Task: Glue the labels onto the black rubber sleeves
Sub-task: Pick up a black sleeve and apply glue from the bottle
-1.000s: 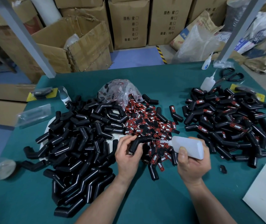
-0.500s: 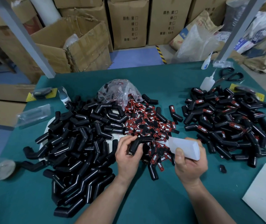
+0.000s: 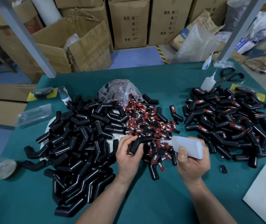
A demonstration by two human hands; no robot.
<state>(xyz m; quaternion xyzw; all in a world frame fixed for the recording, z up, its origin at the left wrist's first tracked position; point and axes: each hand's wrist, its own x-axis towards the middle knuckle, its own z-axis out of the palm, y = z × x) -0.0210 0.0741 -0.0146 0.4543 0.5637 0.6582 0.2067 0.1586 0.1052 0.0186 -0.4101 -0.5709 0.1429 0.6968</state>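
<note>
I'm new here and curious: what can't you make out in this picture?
Head view:
Glue at the bottle tip: too fine to see.
Held sleeve: partly covered by fingers of the left hand.
White sheet: cut off by right edge.
Bag contents: blurred by crinkled plastic.

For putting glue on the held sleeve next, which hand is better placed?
Right. The right hand grips the glue bottle, its thin nozzle pointing at the sleeve, which the left hand holds over the label pile.
</note>
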